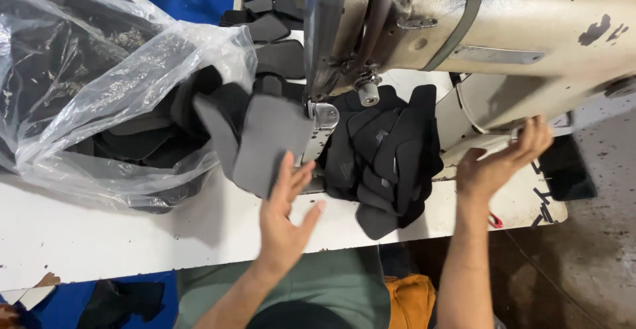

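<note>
Two bare hands are working at an industrial sewing machine (477, 31) in the head view: the left hand (286, 213), fingers spread and gripping nothing, is touching a grey fabric piece (268, 143) lying beside the presser foot (323, 118) on the white table (99, 236); the right hand (500, 160) is hovering open near the machine's base. Sewing looks paused between pieces; next, aligning that piece under the foot would seem needed.

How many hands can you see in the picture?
2. The left hand is open, fingers spread, beside the grey fabric piece near the needle. The right hand is open under the sewing machine arm. No others show.
</note>
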